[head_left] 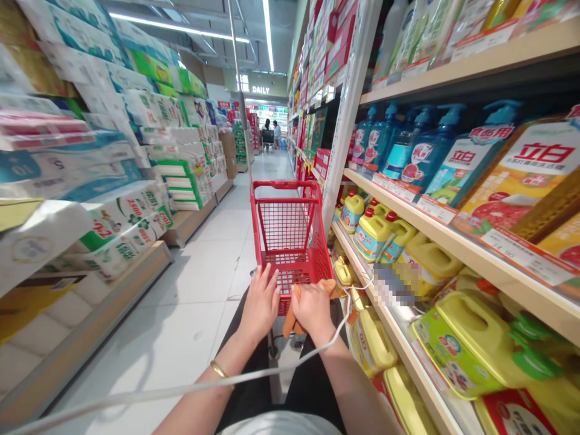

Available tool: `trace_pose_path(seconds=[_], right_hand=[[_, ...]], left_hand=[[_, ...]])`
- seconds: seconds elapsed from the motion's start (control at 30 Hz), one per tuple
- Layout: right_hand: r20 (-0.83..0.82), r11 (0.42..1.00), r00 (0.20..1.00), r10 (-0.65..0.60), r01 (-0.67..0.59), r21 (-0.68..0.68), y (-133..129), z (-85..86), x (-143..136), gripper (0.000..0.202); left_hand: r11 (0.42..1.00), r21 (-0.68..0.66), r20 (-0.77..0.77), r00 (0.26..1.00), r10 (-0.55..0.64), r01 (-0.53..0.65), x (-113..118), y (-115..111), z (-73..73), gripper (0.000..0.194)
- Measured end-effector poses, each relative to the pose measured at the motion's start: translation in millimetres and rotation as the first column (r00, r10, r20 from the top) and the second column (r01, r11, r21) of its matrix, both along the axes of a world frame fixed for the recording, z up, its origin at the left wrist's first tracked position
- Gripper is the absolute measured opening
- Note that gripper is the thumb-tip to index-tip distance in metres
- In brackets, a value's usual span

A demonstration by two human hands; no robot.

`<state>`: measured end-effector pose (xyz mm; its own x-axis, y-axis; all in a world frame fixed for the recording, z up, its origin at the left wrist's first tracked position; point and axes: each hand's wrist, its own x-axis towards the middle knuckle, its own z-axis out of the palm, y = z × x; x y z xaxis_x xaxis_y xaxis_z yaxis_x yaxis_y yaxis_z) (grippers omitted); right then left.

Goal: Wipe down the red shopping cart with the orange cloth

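Observation:
A red shopping cart (290,226) stands just ahead of me, its mesh basket showing no goods. My left hand (261,303), a gold bangle on its wrist, has its fingers stretched out at the cart's near edge; whether it touches the cart is not clear. Fingers wrapped round an orange cloth (292,320), my right hand (312,307) is closed beside it at the same edge. The cloth's ends stick out on both sides of that hand. A white cable (181,393) crosses over my forearms and curves up beside the right hand.
Close on my right, a shelf (453,202) bears blue pump bottles (419,148) and, lower down, yellow jugs (374,232). Stacked tissue packs (131,214) line the left. The tiled aisle (212,266) runs ahead towards people (272,130) far off.

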<state>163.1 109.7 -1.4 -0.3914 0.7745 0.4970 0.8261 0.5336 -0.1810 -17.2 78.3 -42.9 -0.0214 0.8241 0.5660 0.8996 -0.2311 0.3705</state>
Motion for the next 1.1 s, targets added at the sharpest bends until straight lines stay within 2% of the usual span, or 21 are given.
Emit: trace_pose_path(seconds=[0.27, 0.47, 0.6, 0.77, 0.93, 1.1], right_hand=[[-0.059, 0.993, 0.994, 0.095, -0.09, 0.077, -17, -10.7, -12, 0.033], [-0.055, 0.99, 0.993, 0.104, -0.098, 0.098, -16, -10.3, -7, 0.034], [-0.047, 0.991, 0.994, 0.103, -0.099, 0.087, -15, -10.4, -5, 0.035], [-0.041, 0.993, 0.995, 0.091, -0.087, 0.078, -18, -10.6, -11, 0.035], [-0.001, 0.999, 0.999, 0.047, -0.047, 0.022, -22, -2.3, -13, 0.037], [0.005, 0.999, 0.999, 0.05, -0.05, -0.014, -36, -0.6, -18, 0.036]], left_hand=[[1.0, 0.022, -0.026, 0.999, 0.019, -0.019, -19, -18, 0.6, 0.055], [1.0, 0.026, -0.025, 1.0, 0.015, -0.014, -13, -19, 0.2, 0.057], [1.0, 0.019, -0.01, 1.0, 0.021, -0.021, -11, -20, -1.1, 0.057], [0.999, 0.009, -0.065, 0.997, 0.032, -0.032, -18, -22, -1.4, 0.056], [0.999, 0.002, -0.048, 0.998, 0.033, -0.033, -17, -23, 3.8, 0.055], [0.999, -0.006, -0.027, 0.999, 0.047, -0.047, -19, -35, 6.5, 0.06]])
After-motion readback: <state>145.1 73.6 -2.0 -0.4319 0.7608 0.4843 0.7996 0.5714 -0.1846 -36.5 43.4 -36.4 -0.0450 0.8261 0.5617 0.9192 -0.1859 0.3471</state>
